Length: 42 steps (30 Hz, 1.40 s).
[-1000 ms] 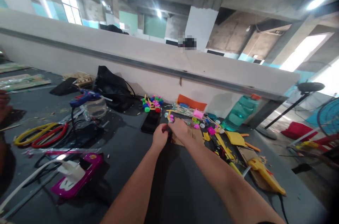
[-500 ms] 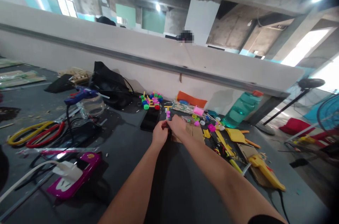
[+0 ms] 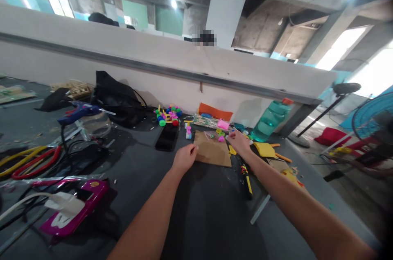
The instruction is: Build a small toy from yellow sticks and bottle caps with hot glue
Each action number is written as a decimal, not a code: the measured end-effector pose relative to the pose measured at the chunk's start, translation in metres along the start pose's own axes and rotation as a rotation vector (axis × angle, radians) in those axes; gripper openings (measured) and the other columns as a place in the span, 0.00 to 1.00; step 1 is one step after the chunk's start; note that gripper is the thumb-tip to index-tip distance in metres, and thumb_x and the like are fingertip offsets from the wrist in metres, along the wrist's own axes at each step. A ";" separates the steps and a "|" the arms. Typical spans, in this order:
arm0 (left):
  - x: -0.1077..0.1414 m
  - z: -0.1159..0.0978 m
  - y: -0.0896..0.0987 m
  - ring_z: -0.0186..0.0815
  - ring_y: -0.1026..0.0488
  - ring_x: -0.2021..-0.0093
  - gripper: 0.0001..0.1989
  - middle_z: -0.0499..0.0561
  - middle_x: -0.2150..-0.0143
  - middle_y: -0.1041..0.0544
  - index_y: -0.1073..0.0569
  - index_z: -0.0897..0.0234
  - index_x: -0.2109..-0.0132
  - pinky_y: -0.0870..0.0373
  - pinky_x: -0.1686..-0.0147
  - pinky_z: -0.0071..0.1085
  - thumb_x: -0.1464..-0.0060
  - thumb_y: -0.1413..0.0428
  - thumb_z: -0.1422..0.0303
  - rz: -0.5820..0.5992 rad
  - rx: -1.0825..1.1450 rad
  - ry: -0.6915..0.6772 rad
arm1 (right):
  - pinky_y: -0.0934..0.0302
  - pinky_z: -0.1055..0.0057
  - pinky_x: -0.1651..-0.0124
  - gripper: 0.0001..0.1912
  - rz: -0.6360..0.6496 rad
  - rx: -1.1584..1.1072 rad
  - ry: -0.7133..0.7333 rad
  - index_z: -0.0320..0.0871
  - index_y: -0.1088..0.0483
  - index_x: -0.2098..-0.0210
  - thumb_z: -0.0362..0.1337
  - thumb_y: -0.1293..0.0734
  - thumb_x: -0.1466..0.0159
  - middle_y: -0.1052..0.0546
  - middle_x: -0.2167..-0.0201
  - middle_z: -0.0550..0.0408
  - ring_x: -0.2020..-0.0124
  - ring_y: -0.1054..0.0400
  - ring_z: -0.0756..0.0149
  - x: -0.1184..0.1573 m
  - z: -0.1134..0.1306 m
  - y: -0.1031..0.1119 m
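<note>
My left hand point(image 3: 185, 157) rests by the left edge of a brown cardboard piece point(image 3: 215, 154), its fingers curled in; whether anything is inside them is hidden. Just beyond it stands a small stack of pink and pale blue plastic parts point(image 3: 188, 131) with a yellow piece near its top. My right hand point(image 3: 240, 142) is over the loose coloured parts to the right of the cardboard, fingertips drawn together; what they pinch, if anything, is too small to make out. Close to it lie a pink part point(image 3: 221, 139) and a pink block point(image 3: 223, 124).
A black phone point(image 3: 166, 137) lies left of the stack, with coloured wheeled toys point(image 3: 167, 116) behind. A teal bottle point(image 3: 271, 120) stands at the back right. On the left are a blue glue gun point(image 3: 80, 111) and a magenta power strip point(image 3: 76, 209). A black-yellow tool point(image 3: 246, 180) lies right.
My hands, together at the stack before, have parted. The right hand has moved right to the loose parts, uncovering the cardboard and the stack; the left has drawn back slightly. The view has shifted.
</note>
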<state>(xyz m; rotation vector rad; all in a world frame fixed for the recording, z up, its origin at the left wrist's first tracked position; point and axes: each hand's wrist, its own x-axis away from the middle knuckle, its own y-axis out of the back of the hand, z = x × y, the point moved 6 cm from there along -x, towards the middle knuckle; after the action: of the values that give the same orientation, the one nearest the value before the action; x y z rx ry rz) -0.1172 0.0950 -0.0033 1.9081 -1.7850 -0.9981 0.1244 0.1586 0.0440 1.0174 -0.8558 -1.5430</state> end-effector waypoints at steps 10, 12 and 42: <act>0.003 -0.009 -0.004 0.33 0.36 0.76 0.20 0.49 0.77 0.29 0.32 0.62 0.76 0.55 0.75 0.30 0.42 0.57 0.58 0.095 -0.236 -0.050 | 0.42 0.72 0.62 0.13 0.049 0.026 0.057 0.41 0.30 0.59 0.40 0.39 0.41 0.23 0.63 0.51 0.61 0.29 0.63 -0.011 -0.012 -0.018; 0.003 -0.009 -0.004 0.33 0.36 0.76 0.20 0.49 0.77 0.29 0.31 0.62 0.76 0.56 0.75 0.30 0.42 0.57 0.57 0.100 -0.238 -0.051 | 0.42 0.71 0.62 0.17 0.072 0.036 0.068 0.41 0.31 0.58 0.45 0.37 0.42 0.24 0.62 0.49 0.61 0.29 0.61 -0.012 -0.006 -0.026; 0.042 -0.078 -0.032 0.31 0.34 0.76 0.20 0.47 0.75 0.29 0.28 0.65 0.66 0.40 0.75 0.26 0.42 0.58 0.55 0.290 0.258 -0.041 | 0.39 0.66 0.56 0.13 -0.049 -0.608 0.306 0.44 0.33 0.57 0.39 0.35 0.41 0.27 0.62 0.50 0.60 0.33 0.60 0.171 0.031 -0.007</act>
<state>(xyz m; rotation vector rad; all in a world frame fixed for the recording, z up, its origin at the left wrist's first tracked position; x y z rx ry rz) -0.0421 0.0430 0.0190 1.7048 -2.2272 -0.7405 0.0787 -0.0073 0.0202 0.7911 -0.1263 -1.5015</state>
